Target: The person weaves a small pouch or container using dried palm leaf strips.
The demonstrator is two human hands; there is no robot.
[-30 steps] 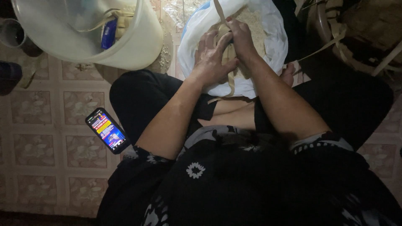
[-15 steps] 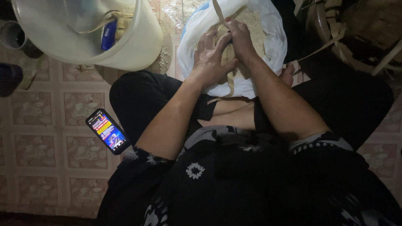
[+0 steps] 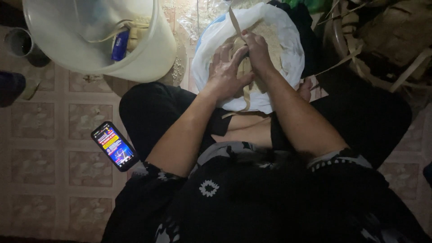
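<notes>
Looks like a home floor used for handwork: patterned floor tiles [image 3: 49,153] lower left, white plastic basin [image 3: 148,49] upper left, lit phone [image 3: 114,146] lying beside the knee.

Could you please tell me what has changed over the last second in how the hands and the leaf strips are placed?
Very little. The left hand and right hand stay together over the white bag, gripping the pale leaf strips, with only slight finger shifts. The phone on the tiled floor and the white bucket have not moved.
</notes>
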